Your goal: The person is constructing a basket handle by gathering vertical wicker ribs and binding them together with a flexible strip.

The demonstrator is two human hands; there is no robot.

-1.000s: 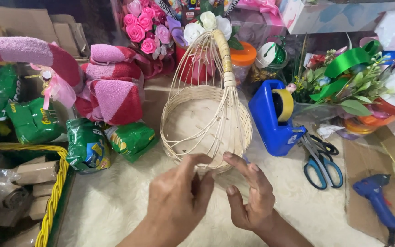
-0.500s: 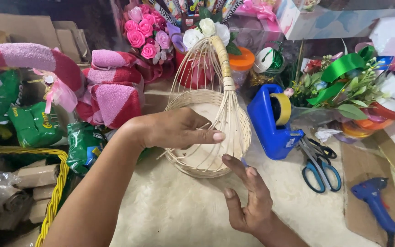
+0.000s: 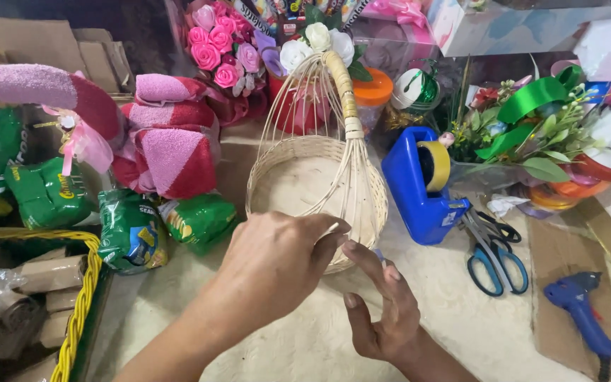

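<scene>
— Pinching at the near rim of the basket (image 3: 305,187) is seen: the left hand (image 3: 274,265) is closed on the weave, with what may be a thin pale strand nipped at its fingertips, though that cannot be told for certain. The right hand (image 3: 383,311) is held open just below, empty.

— What could be upset?

— The basket is light; a sideways pull could tip it toward the tape dispenser (image 3: 422,184) just right of the grip, or into the scissors (image 3: 493,255) beyond.

— And its lie?

— It is stood upright on the table, mouth up; the handle (image 3: 344,99) is arched away from the grip toward the flowers (image 3: 213,46).
</scene>
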